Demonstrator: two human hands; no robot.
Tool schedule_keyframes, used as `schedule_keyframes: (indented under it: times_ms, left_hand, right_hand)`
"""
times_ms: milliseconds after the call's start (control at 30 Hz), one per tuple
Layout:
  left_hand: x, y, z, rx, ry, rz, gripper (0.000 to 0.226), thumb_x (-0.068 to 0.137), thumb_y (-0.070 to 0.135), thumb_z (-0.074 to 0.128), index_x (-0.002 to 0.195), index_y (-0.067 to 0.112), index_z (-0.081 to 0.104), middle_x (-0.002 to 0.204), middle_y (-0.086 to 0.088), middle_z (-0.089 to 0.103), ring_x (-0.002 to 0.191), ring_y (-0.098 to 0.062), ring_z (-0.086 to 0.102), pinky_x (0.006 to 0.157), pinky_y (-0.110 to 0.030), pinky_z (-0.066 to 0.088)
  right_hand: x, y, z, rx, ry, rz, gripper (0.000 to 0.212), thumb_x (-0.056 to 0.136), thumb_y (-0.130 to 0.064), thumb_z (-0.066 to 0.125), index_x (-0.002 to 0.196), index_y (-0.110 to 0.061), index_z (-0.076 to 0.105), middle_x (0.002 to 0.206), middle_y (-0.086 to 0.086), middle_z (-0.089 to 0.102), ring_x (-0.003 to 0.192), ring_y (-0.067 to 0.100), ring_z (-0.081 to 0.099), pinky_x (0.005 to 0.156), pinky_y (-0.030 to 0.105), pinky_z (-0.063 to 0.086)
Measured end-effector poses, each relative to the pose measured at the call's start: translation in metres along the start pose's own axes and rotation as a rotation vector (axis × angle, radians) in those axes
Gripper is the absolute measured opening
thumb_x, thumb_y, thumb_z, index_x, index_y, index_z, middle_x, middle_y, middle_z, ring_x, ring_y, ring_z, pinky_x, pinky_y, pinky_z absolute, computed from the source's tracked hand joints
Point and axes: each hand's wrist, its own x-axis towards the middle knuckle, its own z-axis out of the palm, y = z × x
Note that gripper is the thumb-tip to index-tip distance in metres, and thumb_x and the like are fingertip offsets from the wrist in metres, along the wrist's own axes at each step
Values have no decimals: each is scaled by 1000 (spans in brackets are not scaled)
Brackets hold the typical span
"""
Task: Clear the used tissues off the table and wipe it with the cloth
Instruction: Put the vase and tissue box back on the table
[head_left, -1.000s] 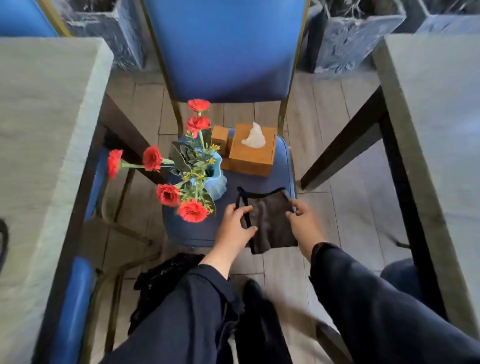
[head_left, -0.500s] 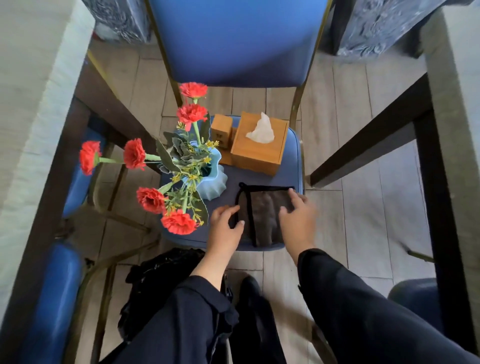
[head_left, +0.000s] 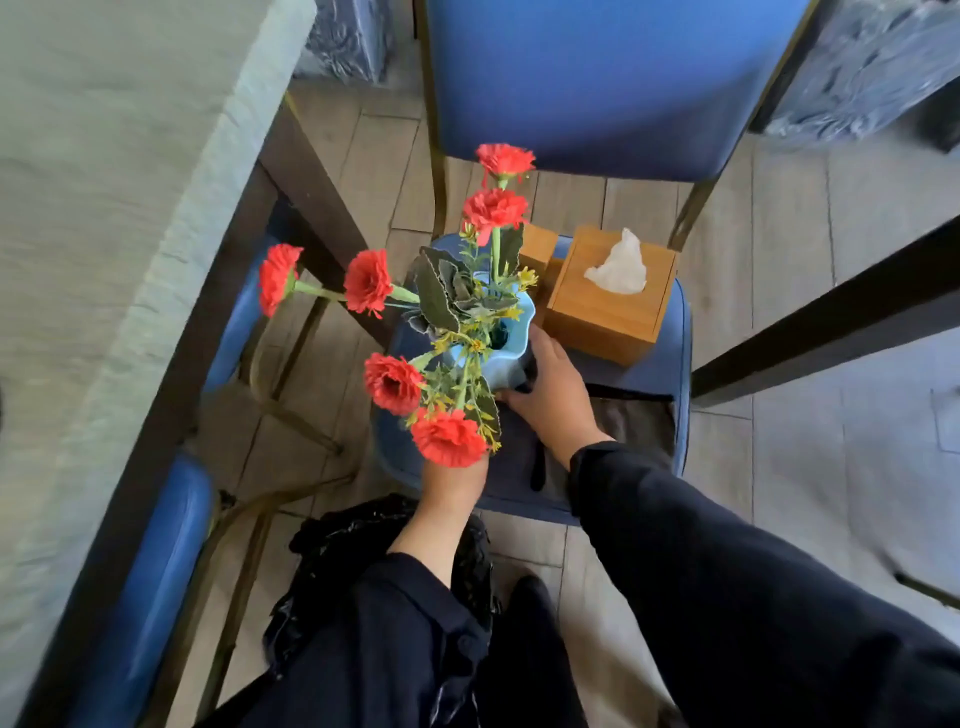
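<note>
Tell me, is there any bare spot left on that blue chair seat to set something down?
Hardly. The chair seat is crowded: blue vase of red flowers at left, wooden tissue box at the back right, dark cloth across the front. A bare strip shows between box and cloth, and along the right edge. The right hand holds the vase; the left hand is mostly hidden under the flowers.
</note>
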Motion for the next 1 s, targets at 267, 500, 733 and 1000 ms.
schedule_keyframes:
  times_ms: [267, 500, 733, 1000]
  left_hand:
    - [-44, 16, -40, -213, 76, 196, 13, 91, 0, 50, 97, 11, 54, 94, -19, 58, 96, -32, 55, 82, -33, 40]
    - [-110, 27, -115, -268, 55, 376, 62, 90, 0, 48, 146, 21, 29, 144, 4, 40, 130, -15, 41, 96, -22, 35]
    - [-195, 1, -226, -415, 74, 557, 48, 91, -4, 46, 130, 26, 44, 112, 21, 51, 111, -3, 48, 96, -24, 42]
    - [-247, -63, -345, -436, 233, 624, 41, 87, 12, 53, 124, 30, 55, 113, 13, 59, 103, -7, 60, 91, -30, 48]
  right_hand:
    - [-34, -44, -23, 43, 81, -32, 76, 66, -11, 80, 134, -19, 47, 127, 1, 51, 108, 8, 47, 83, 9, 32]
    - [-100, -130, -35, 94, 274, -84, 75, 60, -20, 82, 129, -20, 51, 118, -5, 53, 106, 21, 57, 91, 40, 49]
    - [-186, -244, -16, 134, 368, -161, 74, 64, -25, 84, 130, -18, 51, 121, 0, 51, 109, 18, 53, 92, 36, 48]
    - [-250, -352, 53, 202, 383, -245, 72, 62, -23, 85, 126, -20, 51, 117, -1, 51, 105, 20, 55, 88, 34, 47]
